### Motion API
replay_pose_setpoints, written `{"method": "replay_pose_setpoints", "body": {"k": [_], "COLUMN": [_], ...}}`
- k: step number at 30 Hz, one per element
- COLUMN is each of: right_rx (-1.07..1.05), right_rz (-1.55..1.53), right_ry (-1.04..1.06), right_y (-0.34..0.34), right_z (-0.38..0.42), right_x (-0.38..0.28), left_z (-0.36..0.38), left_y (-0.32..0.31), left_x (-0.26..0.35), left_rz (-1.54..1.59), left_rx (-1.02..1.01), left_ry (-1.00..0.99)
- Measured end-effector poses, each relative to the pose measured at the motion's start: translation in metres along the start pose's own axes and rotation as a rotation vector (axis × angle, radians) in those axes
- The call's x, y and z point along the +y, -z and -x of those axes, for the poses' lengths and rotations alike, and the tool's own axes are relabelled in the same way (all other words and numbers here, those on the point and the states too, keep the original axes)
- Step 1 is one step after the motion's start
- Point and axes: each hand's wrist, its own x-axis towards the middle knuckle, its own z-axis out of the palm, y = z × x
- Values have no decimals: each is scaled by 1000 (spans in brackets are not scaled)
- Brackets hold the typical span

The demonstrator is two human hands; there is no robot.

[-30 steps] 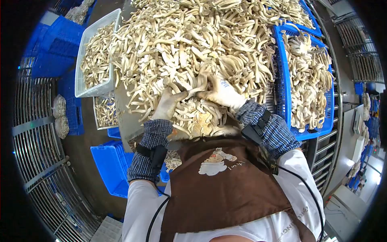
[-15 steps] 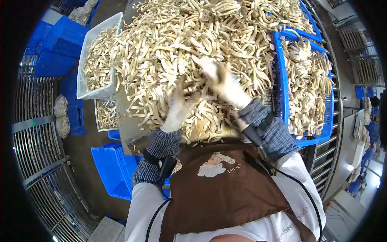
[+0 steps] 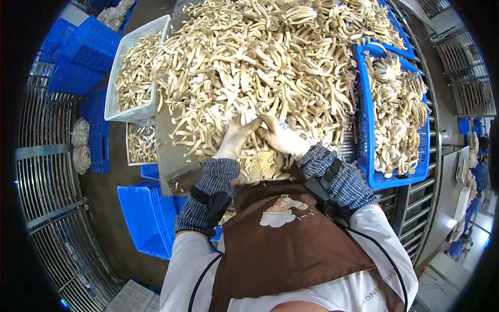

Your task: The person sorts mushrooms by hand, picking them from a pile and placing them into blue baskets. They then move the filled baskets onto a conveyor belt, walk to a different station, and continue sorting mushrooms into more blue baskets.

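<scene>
A large heap of pale, long-stemmed mushrooms (image 3: 228, 67) covers the table in front of me. At its near edge my left hand (image 3: 236, 139), in a white glove with soiled fingertips, is closed with its fingers curled on mushrooms. My right hand (image 3: 283, 138), gloved the same way, meets it fingertip to fingertip, closed on the same small cluster. The fingers partly cover what they hold; pale stems show just beyond them. Below the hands, a few loose mushrooms lie on a yellowish board (image 3: 262, 165) by the apron.
On the left stands a white basket (image 3: 110, 96) of mushrooms, above a metal tray (image 3: 141, 162) with smaller pieces. A blue crate (image 3: 370, 130) full of mushroom clusters sits on the roller conveyor (image 3: 420, 203) at right. A blue bin (image 3: 145, 218) is on the floor at lower left.
My right hand has come down and closer to my body, and my left hand has shifted slightly right. The hands, apart and blurred before, now meet at the fingertips.
</scene>
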Motion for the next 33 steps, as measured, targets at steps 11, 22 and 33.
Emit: {"method": "replay_pose_setpoints", "body": {"k": [11, 22, 33], "right_rx": [130, 233, 319], "right_rz": [-54, 750, -216], "right_ry": [-277, -295, -255], "right_y": [-3, 53, 25], "right_z": [7, -38, 2], "right_x": [1, 87, -16], "left_z": [-4, -38, -48], "left_y": [13, 55, -20], "left_x": [-16, -26, -12], "left_rz": [-38, -574, -184], "left_rx": [53, 216, -155], "left_ry": [-146, -304, -122]}}
